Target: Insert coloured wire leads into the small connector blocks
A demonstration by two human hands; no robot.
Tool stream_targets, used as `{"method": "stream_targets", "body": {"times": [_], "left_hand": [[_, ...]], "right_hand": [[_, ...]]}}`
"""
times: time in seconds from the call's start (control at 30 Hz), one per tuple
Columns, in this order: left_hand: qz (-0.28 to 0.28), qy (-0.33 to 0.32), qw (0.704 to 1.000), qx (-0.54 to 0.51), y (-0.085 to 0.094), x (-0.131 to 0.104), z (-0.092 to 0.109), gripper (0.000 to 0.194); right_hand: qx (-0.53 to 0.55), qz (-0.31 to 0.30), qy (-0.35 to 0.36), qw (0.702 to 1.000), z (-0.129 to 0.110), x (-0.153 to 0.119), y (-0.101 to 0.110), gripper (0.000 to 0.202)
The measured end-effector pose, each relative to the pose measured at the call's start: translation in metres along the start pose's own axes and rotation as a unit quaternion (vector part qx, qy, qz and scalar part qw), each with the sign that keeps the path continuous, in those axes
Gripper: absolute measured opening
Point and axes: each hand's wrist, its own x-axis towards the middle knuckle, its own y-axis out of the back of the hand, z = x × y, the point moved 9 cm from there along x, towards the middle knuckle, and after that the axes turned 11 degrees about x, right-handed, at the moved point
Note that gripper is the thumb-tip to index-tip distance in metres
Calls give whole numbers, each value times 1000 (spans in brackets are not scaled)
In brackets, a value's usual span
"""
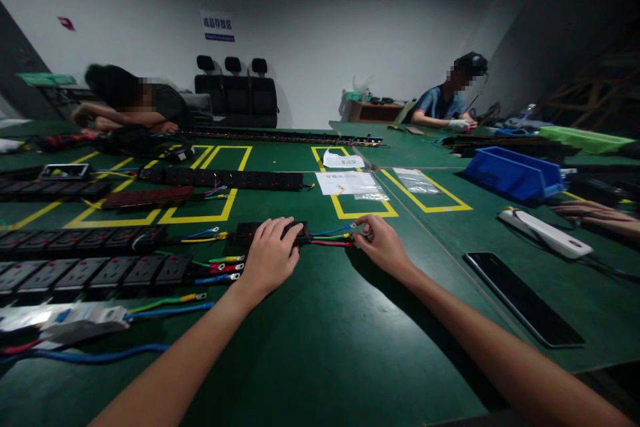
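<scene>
My left hand (271,250) lies over a short black socket block (245,232), its fingers bent across the top and right end. Blue, green and red wires (330,236) run out of the block's right end. At their far ends my right hand (379,240) pinches with thumb and forefinger; metal lugs show there, partly hidden by the fingertips. To the left lie rows of black socket strips (107,273), with coloured, lug-ended wires (225,267) pointing toward my left wrist.
Ahead are a long black strip (225,179), paper sheets (345,183) and plastic bags (417,181). On the right lie a phone (523,297), a white power strip (545,233), a blue bin (515,173) and another person's hand (595,215). Two people sit across the green table.
</scene>
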Motion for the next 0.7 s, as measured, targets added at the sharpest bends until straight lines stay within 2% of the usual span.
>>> {"method": "stream_targets", "body": {"times": [0.3,0.47,0.6,0.7], "left_hand": [[-1,-2,1000,4,0,0,0,47],[2,0,1000,-1,1,0,0,46],[1,0,1000,-3,2,0,0,46],[0,0,1000,-8,2,0,0,46]], "right_hand": [[17,27,35,999,-13,0,7,18],[77,53,49,994,-27,-1,15,25],[125,42,36,991,-34,-3,15,30],[129,21,58,990,-44,-6,13,31]]}}
